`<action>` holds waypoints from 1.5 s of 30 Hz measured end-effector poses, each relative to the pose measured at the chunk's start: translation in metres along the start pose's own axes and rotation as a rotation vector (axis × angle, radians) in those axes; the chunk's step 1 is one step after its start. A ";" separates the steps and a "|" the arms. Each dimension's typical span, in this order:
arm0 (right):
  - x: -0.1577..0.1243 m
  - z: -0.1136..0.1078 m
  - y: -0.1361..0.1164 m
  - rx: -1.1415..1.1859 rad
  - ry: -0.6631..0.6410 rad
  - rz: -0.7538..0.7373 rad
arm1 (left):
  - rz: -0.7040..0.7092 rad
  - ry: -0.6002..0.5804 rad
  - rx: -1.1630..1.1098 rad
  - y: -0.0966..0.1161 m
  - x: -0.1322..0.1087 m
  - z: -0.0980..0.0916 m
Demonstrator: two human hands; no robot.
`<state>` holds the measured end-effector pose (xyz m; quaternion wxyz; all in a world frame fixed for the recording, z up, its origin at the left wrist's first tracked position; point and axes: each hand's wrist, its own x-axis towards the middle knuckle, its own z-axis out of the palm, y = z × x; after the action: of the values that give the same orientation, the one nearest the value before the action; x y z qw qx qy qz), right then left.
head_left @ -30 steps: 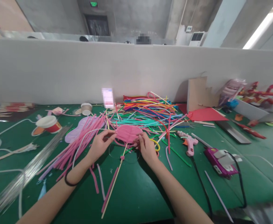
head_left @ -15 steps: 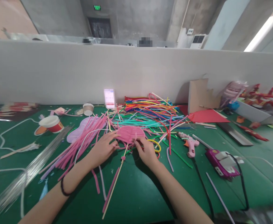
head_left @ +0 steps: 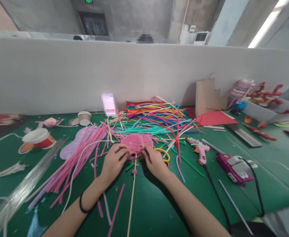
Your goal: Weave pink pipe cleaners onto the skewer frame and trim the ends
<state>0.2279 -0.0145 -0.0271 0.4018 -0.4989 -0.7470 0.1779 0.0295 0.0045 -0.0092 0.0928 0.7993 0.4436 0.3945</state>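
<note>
Both hands are at a flat, rounded pink piece [head_left: 136, 140] made of chenille stems laid side by side. A thin wooden stick [head_left: 132, 197] runs down from its lower edge toward me, with a small pink wrap [head_left: 134, 171] around it. My left hand [head_left: 114, 162] has its fingers closed on the piece's lower left edge. My right hand [head_left: 156, 162] pinches the lower right edge, where a short pink strip stands up by the fingertips. The fingertips partly hide the lower edge. Loose pink stems [head_left: 117, 209] lie below on the green table.
Pink stems [head_left: 71, 161] lie bunched at left, near a paper cup [head_left: 44, 138] and clear wrapping [head_left: 33, 181]. Behind is a multicoloured stem pile [head_left: 154, 115]. A pink glue gun [head_left: 202, 153] and purple power strip [head_left: 233, 169] with cables are at right. A white partition [head_left: 144, 72] closes the back.
My left hand has shifted right and closed in on the piece's lower edge. The stick has swung from a slant to nearly upright in view. The camera view has also shifted slightly.
</note>
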 end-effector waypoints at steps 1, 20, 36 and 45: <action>0.000 0.000 0.000 0.024 -0.006 -0.006 | -0.048 0.021 -0.022 0.001 0.000 0.000; 0.009 0.004 0.003 0.091 0.143 -0.004 | -0.091 -0.001 -0.229 -0.004 0.016 0.012; 0.011 0.011 -0.009 0.211 0.225 0.098 | -0.195 -0.011 -0.370 -0.004 0.014 0.021; 0.014 0.009 -0.013 0.344 0.158 0.176 | -0.189 -0.045 -0.353 0.000 0.017 0.017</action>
<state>0.2106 -0.0066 -0.0183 0.5212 -0.4987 -0.6254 0.2974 0.0464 0.0217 -0.0111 0.2779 0.7342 0.4385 0.4376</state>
